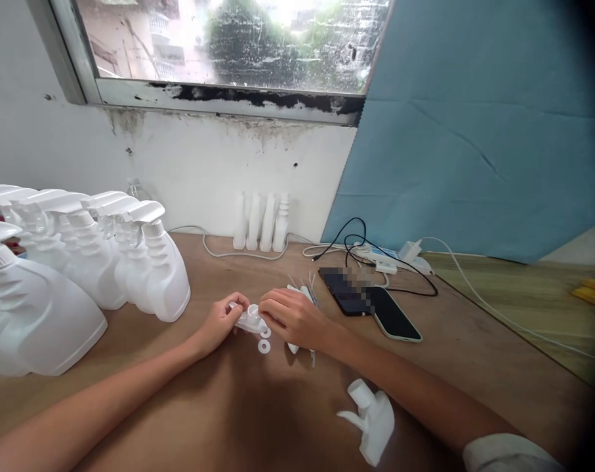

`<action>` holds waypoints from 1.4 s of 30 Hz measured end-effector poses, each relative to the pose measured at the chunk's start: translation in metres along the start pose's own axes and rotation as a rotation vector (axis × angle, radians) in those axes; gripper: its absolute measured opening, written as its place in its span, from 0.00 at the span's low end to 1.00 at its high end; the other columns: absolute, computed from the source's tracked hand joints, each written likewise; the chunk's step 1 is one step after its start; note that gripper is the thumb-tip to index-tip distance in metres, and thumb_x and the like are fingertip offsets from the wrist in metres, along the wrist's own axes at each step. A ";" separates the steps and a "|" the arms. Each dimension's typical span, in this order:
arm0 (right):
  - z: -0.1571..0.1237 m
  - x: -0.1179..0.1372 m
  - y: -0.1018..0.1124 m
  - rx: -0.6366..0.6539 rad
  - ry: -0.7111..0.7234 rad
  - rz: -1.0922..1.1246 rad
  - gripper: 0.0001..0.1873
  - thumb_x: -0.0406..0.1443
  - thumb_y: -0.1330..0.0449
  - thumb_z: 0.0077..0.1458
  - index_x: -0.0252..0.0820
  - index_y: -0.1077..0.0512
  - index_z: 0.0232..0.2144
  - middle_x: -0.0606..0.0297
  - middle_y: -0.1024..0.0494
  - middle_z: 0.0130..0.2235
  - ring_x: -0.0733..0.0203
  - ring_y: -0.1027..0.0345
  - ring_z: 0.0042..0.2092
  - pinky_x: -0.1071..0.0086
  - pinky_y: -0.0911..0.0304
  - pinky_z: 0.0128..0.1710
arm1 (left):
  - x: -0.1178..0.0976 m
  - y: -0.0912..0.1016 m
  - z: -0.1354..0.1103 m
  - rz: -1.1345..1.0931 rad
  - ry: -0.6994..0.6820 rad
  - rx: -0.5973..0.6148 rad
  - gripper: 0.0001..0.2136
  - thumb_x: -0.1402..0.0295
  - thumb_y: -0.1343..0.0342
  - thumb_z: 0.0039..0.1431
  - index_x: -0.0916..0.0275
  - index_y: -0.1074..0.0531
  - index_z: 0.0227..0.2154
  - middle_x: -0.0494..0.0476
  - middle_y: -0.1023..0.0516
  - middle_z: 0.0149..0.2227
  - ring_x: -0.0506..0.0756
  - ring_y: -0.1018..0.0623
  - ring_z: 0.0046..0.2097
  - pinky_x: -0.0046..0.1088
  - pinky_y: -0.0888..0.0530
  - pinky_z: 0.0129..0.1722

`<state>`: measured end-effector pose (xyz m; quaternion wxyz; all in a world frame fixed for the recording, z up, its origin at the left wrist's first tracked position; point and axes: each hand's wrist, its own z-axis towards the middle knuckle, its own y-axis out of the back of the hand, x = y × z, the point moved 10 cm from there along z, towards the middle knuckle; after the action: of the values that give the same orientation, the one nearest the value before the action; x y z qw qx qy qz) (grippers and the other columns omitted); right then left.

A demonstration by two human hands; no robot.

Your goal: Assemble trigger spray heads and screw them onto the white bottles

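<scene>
My left hand [227, 316] is closed on a white plastic sprayer part [250, 319], held low over the wooden table. My right hand [292, 318] bends over the right end of that part, fingers pinched together. What those fingertips hold, if anything, is too small to make out. Just below the part lies a white ring washer [264, 346], with a second washer partly hidden behind it. Thin tubes and other white pieces [293, 348] stick out from behind my right hand. Nearer to me, a white trigger spray head [376, 423] rests on its side under my right forearm.
Several white spray bottles [166, 282] with trigger heads crowd the left side. Slim white bottles [260, 223] stand against the wall. To the right are a dark tablet or phone [339, 292], another phone [395, 314], a power strip [415, 261] and loose cables [425, 282].
</scene>
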<state>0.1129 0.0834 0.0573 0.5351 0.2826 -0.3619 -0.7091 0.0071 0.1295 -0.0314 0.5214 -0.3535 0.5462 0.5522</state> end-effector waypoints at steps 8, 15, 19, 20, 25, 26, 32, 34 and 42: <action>-0.002 -0.004 0.004 -0.074 -0.029 0.019 0.07 0.31 0.49 0.63 0.39 0.33 0.34 0.60 0.24 0.35 0.62 0.32 0.36 0.68 0.38 0.37 | -0.002 -0.002 0.001 0.003 -0.010 0.009 0.10 0.62 0.54 0.57 0.63 0.32 0.31 0.49 0.30 0.23 0.50 0.31 0.24 0.24 0.34 0.24; -0.001 -0.003 -0.006 0.017 -0.025 0.109 0.07 0.31 0.48 0.62 0.38 0.31 0.34 0.60 0.24 0.34 0.61 0.32 0.37 0.67 0.38 0.37 | -0.005 -0.002 0.000 0.027 -0.021 0.015 0.09 0.63 0.53 0.57 0.64 0.32 0.31 0.48 0.31 0.23 0.48 0.33 0.23 0.24 0.35 0.24; 0.001 -0.004 0.000 0.018 -0.044 0.263 0.05 0.31 0.45 0.59 0.38 0.29 0.33 0.60 0.24 0.37 0.61 0.32 0.39 0.66 0.36 0.40 | -0.004 -0.003 0.000 0.010 -0.016 0.024 0.10 0.63 0.53 0.57 0.64 0.32 0.32 0.48 0.30 0.24 0.48 0.33 0.23 0.24 0.35 0.24; 0.001 -0.005 0.001 0.012 -0.056 0.301 0.05 0.30 0.45 0.59 0.38 0.28 0.33 0.59 0.24 0.38 0.60 0.32 0.40 0.66 0.35 0.41 | -0.004 -0.003 0.000 0.006 -0.015 0.029 0.10 0.63 0.53 0.57 0.64 0.33 0.32 0.49 0.30 0.25 0.49 0.32 0.23 0.24 0.35 0.24; 0.002 -0.015 0.002 0.006 -0.139 0.343 0.07 0.30 0.45 0.59 0.39 0.27 0.32 0.58 0.24 0.40 0.59 0.32 0.43 0.65 0.35 0.45 | -0.004 -0.003 -0.001 0.033 -0.005 0.030 0.10 0.63 0.54 0.58 0.64 0.33 0.32 0.49 0.30 0.24 0.49 0.32 0.24 0.24 0.35 0.25; 0.002 -0.016 0.001 0.016 -0.149 0.333 0.06 0.30 0.44 0.59 0.39 0.27 0.32 0.58 0.25 0.40 0.59 0.33 0.44 0.64 0.35 0.45 | -0.004 -0.003 -0.001 0.041 -0.006 0.029 0.10 0.63 0.54 0.58 0.64 0.33 0.32 0.48 0.31 0.24 0.49 0.32 0.24 0.24 0.35 0.25; 0.003 -0.016 -0.001 0.138 -0.218 0.281 0.04 0.29 0.38 0.54 0.40 0.24 0.33 0.59 0.25 0.46 0.58 0.33 0.48 0.64 0.37 0.49 | -0.015 -0.005 -0.006 0.201 -0.105 0.019 0.09 0.66 0.56 0.59 0.64 0.32 0.33 0.47 0.33 0.25 0.48 0.34 0.25 0.24 0.36 0.28; 0.003 -0.013 -0.003 0.176 -0.218 0.246 0.04 0.30 0.37 0.54 0.41 0.23 0.34 0.60 0.25 0.46 0.58 0.32 0.47 0.63 0.37 0.48 | -0.020 -0.008 -0.009 0.236 -0.145 0.029 0.09 0.67 0.56 0.59 0.64 0.32 0.33 0.48 0.33 0.25 0.48 0.34 0.26 0.24 0.36 0.29; 0.006 -0.006 -0.011 0.170 -0.217 0.161 0.05 0.29 0.39 0.53 0.40 0.23 0.28 0.62 0.23 0.42 0.59 0.31 0.43 0.65 0.37 0.43 | -0.024 -0.011 -0.012 0.272 -0.188 0.027 0.09 0.68 0.57 0.60 0.64 0.32 0.34 0.49 0.31 0.28 0.49 0.33 0.28 0.24 0.37 0.31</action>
<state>0.1040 0.0921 0.0520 0.5221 0.2185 -0.4979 -0.6570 0.0205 0.1119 -0.0124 0.4954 -0.2160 0.5451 0.6410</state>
